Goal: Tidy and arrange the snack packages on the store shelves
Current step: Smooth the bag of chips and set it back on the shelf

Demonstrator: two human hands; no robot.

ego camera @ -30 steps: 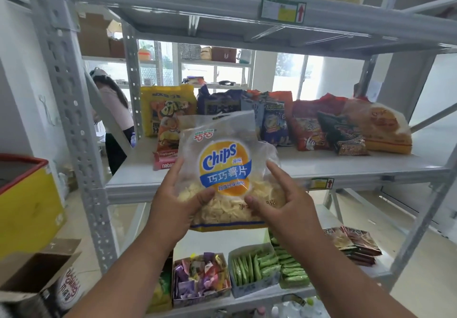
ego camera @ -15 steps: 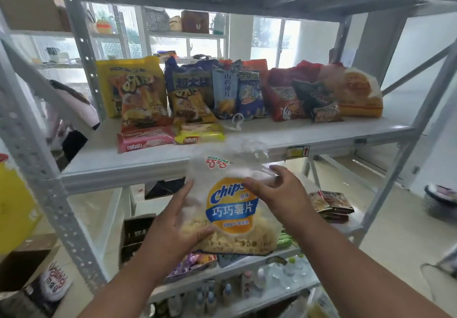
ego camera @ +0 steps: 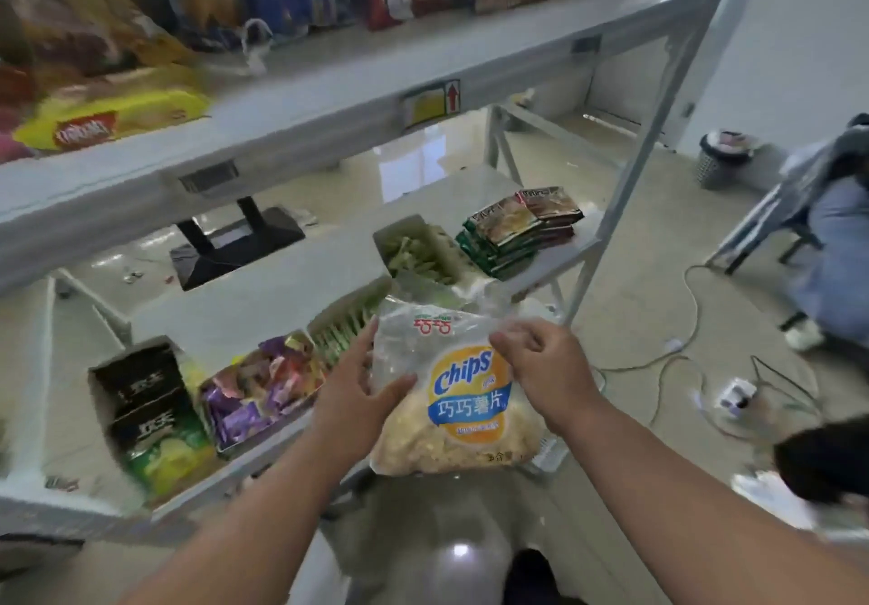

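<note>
Head view, bag: the clear plastic chip bag with blue-and-orange "Chips" label (ego camera: 463,393) is held in front of the grey metal lower shelf (ego camera: 282,284), at its front edge.
Left hand (ego camera: 355,393): grips the bag's left side, steadying it.
Right hand (ego camera: 541,369): fingers curled, pinching its upper right edge, probably to steer placement.

A pale, glossy floor (ego camera: 625,275) reflected light. Far right, a white wall (ego camera: 776,31) rose behind a small basket (ego camera: 722,158). Near it stood a chair (ego camera: 771,219), and cables (ego camera: 682,355) trailed to a power strip (ego camera: 736,395).
</note>
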